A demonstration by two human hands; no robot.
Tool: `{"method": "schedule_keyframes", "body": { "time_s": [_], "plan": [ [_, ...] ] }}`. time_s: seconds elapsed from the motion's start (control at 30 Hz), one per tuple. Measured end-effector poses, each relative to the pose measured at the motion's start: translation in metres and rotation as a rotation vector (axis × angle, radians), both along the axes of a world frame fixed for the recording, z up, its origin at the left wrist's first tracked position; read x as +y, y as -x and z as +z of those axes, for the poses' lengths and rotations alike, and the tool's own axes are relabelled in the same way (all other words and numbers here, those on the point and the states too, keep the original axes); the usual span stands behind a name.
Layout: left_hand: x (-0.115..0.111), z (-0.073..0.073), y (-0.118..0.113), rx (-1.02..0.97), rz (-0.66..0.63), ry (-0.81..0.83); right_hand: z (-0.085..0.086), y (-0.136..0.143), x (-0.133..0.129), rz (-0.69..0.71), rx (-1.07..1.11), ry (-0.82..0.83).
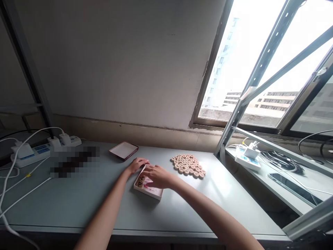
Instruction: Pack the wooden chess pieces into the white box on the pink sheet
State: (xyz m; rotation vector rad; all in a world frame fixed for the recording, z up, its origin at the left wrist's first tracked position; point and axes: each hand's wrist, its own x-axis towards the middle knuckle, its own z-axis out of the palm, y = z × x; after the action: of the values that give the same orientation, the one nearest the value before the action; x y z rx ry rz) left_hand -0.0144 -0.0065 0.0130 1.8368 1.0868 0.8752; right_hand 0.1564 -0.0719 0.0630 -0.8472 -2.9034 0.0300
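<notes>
- Two bare hands met at a shallow white box [152, 190] lying near the middle of the grey table [78, 205]
- left hand [137, 164] rested loosely spread on the box's far edge, gripping nothing
- right hand [158, 176] lay flat inside the box; whether it held anything I could not tell
- wooden discs [188, 165] sat clustered just right of the box
- dark-rimmed lid [123, 150] lay behind the left hand
</notes>
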Motion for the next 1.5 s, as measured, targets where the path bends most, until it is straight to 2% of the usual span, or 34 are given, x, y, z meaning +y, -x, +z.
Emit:
{"method": "schedule_keyframes", "body": {
  "time_s": [0.1, 0.17, 0.23, 0.3, 0.37, 0.43, 0.53, 0.63, 0.73, 0.83, 0.9, 0.97, 1.03, 1.17, 1.3, 1.5],
  "plan": [
    [-0.001, 0.000, 0.000, -0.009, -0.035, 0.037, -0.007, 0.017, -0.006, -0.003, 0.003, -0.080],
    [0.001, -0.004, -0.001, 0.032, -0.021, 0.020, -0.005, 0.013, 0.000, -0.013, 0.050, -0.022],
    [0.004, -0.009, 0.000, 0.038, -0.013, -0.014, 0.001, 0.000, 0.010, -0.052, 0.139, 0.080],
    [0.006, -0.013, 0.000, 0.015, -0.013, -0.033, 0.008, -0.017, 0.022, -0.161, 0.245, 0.120],
    [0.006, -0.015, 0.001, 0.012, -0.006, -0.032, 0.010, -0.037, 0.034, -0.334, 0.272, 0.062],
    [0.004, -0.014, 0.002, 0.035, 0.003, -0.026, 0.007, -0.058, 0.041, -0.475, 0.208, -0.019],
    [0.001, -0.012, 0.003, 0.061, 0.011, -0.036, -0.003, -0.087, 0.043, -0.561, 0.127, -0.072],
    [0.000, -0.011, 0.002, 0.071, 0.016, -0.048, -0.005, -0.098, 0.038, -0.593, 0.164, -0.095],
    [0.002, -0.010, 0.000, 0.074, 0.020, -0.062, 0.002, -0.077, 0.027, -0.451, 0.289, -0.065],
    [0.002, -0.009, -0.001, 0.065, 0.035, -0.069, 0.004, -0.033, 0.012, -0.137, 0.233, 0.053],
    [0.001, -0.008, 0.000, 0.058, 0.036, -0.038, -0.001, -0.005, 0.004, 0.041, 0.177, 0.111],
    [0.000, -0.008, 0.000, 0.061, 0.025, 0.007, -0.009, 0.014, 0.000, 0.120, 0.196, 0.124],
    [-0.001, -0.008, 0.001, 0.072, 0.017, 0.027, -0.018, 0.021, -0.001, 0.130, 0.238, 0.132],
    [-0.002, -0.008, 0.001, 0.063, 0.011, -0.017, -0.028, 0.012, -0.002, 0.130, 0.257, 0.146],
    [-0.003, -0.009, 0.002, 0.050, 0.005, -0.019, -0.027, 0.006, -0.013, 0.057, 0.276, 0.104],
    [-0.003, -0.012, 0.003, 0.006, 0.005, -0.007, -0.023, 0.007, -0.020, 0.071, 0.271, 0.162]
  ]
}}
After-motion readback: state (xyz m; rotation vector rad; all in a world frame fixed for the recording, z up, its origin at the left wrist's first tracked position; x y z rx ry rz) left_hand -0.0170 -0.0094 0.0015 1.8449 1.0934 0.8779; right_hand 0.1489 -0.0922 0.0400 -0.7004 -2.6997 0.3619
